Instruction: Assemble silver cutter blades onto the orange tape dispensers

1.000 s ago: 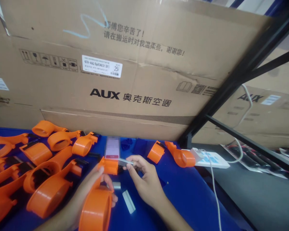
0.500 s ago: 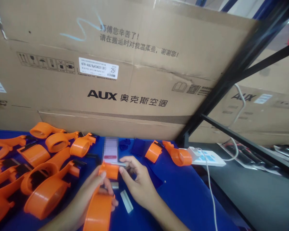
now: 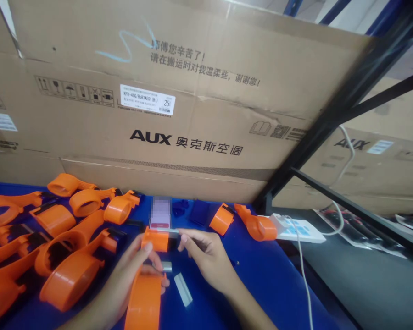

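My left hand (image 3: 132,266) grips an orange plastic tape dispenser (image 3: 143,300), its thumb pressing on the narrow head and its fingers curled behind. The dispenser's wide ring hangs toward me, partly cut off by the bottom edge. My right hand (image 3: 206,256) pinches the right end of a thin grey metal strip (image 3: 173,231) that lies along the top edge of the dispenser's head. Whether the strip sits in a slot cannot be made out. Below the hands, a loose metal strip (image 3: 183,289) and a shorter-looking metal piece (image 3: 167,266) lie on the blue surface.
Several orange tape dispensers (image 3: 72,279) crowd the left side. Two more orange pieces (image 3: 222,219) lie at the back right, near a white power strip (image 3: 303,230) with a cable. Behind the hands is a phone (image 3: 161,211); a large cardboard box (image 3: 192,114) walls off the back.
My right thumb and fingers have shifted along the strip to its outer right end. Less of the strip shows beyond the dispenser's head. My left hand keeps its hold; the view has shifted slightly.
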{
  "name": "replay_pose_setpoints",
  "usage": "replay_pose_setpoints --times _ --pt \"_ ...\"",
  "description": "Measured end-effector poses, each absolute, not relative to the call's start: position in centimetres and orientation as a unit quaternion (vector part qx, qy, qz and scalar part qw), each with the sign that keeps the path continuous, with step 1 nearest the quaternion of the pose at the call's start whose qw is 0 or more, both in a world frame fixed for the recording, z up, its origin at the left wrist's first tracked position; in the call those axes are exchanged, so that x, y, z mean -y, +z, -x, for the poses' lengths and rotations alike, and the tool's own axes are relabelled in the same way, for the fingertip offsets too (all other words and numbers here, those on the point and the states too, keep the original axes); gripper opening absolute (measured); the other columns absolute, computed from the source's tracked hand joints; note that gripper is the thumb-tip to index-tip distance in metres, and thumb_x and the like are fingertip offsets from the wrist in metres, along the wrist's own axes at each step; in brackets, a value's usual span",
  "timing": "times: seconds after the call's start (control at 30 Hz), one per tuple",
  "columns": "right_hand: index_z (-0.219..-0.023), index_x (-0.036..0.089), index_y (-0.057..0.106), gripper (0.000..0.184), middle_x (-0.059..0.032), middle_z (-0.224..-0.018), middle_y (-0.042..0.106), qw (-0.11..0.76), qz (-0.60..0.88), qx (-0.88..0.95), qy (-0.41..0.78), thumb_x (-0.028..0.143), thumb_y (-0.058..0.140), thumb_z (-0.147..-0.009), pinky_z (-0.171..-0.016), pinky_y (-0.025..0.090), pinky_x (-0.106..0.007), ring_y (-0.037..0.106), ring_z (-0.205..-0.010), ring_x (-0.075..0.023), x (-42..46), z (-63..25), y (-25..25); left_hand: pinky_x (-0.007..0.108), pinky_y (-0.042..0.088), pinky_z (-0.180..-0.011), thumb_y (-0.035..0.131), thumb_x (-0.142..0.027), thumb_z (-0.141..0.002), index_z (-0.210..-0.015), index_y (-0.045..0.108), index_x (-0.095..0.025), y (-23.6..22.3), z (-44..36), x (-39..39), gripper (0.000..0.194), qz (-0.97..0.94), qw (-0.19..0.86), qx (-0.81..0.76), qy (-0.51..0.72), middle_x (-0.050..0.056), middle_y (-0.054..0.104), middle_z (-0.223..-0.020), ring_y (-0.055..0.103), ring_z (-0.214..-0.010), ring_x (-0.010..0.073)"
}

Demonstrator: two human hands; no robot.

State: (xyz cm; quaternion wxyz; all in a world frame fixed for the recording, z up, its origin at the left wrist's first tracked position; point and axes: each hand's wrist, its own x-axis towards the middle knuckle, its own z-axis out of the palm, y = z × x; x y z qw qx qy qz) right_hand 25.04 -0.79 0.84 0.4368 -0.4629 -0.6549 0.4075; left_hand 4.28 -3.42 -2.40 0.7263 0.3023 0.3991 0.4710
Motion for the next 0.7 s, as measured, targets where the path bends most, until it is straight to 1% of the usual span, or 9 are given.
replay_pose_setpoints --times 0.1,0.27,0.4,0.53,0.6,0.7 --pt "-0.106 0.021 0.081 0.035 -0.0016 -0.074 0.071 0.456 0.460 0.640 0.413 0.049 0.064 -0.096 -0.057 0.045 -0.025 0.053 -0.059 -0.0142 0.72 -25.16 0.86 0.039 0.062 -0.065 0.070 -0.052 -0.090 -0.100 0.055 -0.024 -2.36 -4.29 3.35 0.034 -0.306 0.719 -0.404 0.476 -0.001 0.071 -0.082 0.077 -0.070 0.0263" --pt "-0.126 0.024 0.076 0.041 -0.0009 -0.070 0.070 0.439 0.441 0.633 0.461 0.050 0.065 -0.096 -0.052 0.041 -0.025 0.048 -0.055 -0.0127 0.68 -25.14 0.69 0.039 0.061 -0.065 0.068 -0.053 -0.090 -0.110 0.053 -0.026 -2.39 -4.18 3.08 0.038 -0.321 0.712 -0.397 0.481 -0.002 0.070 -0.079 0.078 -0.072 0.0285" --pt "-0.129 0.024 0.074 0.043 -0.0009 -0.069 0.070 0.419 0.418 0.625 0.509 0.050 0.063 -0.097 -0.051 0.041 -0.024 0.050 -0.055 -0.0125 0.91 -24.85 0.35 0.038 0.060 -0.066 0.066 -0.054 -0.092 -0.115 0.053 -0.026 -2.73 -3.87 3.02 0.039 -0.341 0.715 -0.395 0.466 -0.002 0.069 -0.077 0.077 -0.071 0.0276" --pt "-0.135 0.023 0.070 0.047 0.0000 -0.068 0.069 0.387 0.394 0.638 0.536 0.051 0.061 -0.099 -0.051 0.039 -0.024 0.046 -0.053 -0.0107 1.27 -24.44 0.14 0.039 0.060 -0.069 0.065 -0.052 -0.093 -0.124 0.051 -0.026 -3.05 -3.65 2.98 0.042 -0.384 0.710 -0.378 0.454 -0.001 0.070 -0.076 0.077 -0.072 0.0279" --pt "-0.139 0.024 0.066 0.049 0.0010 -0.069 0.069 0.382 0.386 0.647 0.535 0.051 0.061 -0.099 -0.052 0.039 -0.023 0.046 -0.053 -0.0101 1.37 -24.33 0.25 0.039 0.060 -0.066 0.066 -0.052 -0.093 -0.122 0.051 -0.026 -2.92 -3.69 2.96 0.041 -0.380 0.711 -0.377 0.456 -0.002 0.069 -0.076 0.077 -0.070 0.0279" --pt "-0.144 0.024 0.062 0.048 0.0012 -0.072 0.070 0.383 0.388 0.661 0.515 0.047 0.057 -0.102 -0.054 0.043 -0.024 0.049 -0.055 -0.0106 1.33 -24.49 0.65 0.036 0.058 -0.057 0.070 -0.052 -0.089 -0.114 0.053 -0.027 -2.38 -3.81 2.98 0.040 -0.334 0.721 -0.385 0.469 -0.003 0.069 -0.074 0.075 -0.062 0.0272"
